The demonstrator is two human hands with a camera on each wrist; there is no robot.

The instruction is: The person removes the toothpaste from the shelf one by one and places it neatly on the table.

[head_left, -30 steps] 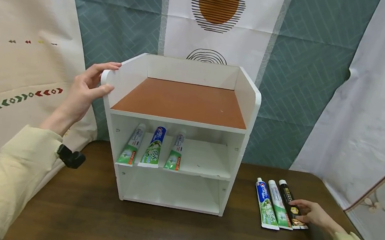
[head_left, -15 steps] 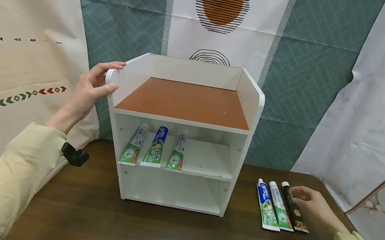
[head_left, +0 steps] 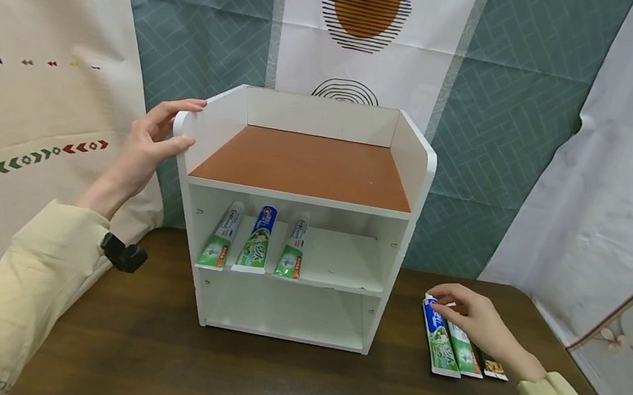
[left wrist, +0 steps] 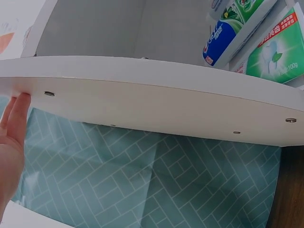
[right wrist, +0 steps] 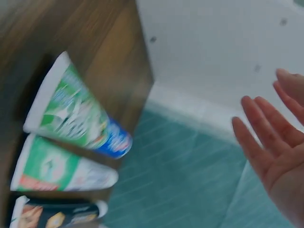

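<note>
My left hand [head_left: 145, 143] holds the upper left side panel of a small white shelf unit [head_left: 415, 150], thumb at the front edge and fingers over the top. Three toothpaste tubes stand leaning on its middle shelf: a white-green one [head_left: 220, 238], a blue-green one [head_left: 257, 241] and another white-green one [head_left: 292, 251]. On the table to the right lie a blue-green tube [head_left: 438, 340], a white-green tube [head_left: 464, 354] and a black tube [head_left: 493, 368], partly covered by my right hand [head_left: 474, 318]. That hand hovers above them with loose fingers; the right wrist view is blurred.
A dark wooden table [head_left: 279, 386] carries the shelf unit. Behind it hangs a teal patterned cloth [head_left: 497, 148], with a cream cloth [head_left: 29, 99] at left and a white cloth [head_left: 605, 195] at right. The unit has a brown top board [head_left: 308, 166].
My right hand has moved off the black tube and leftward over the blue-green and white-green tubes. The left hand stays on the shelf unit. The tubes stay in their row.
</note>
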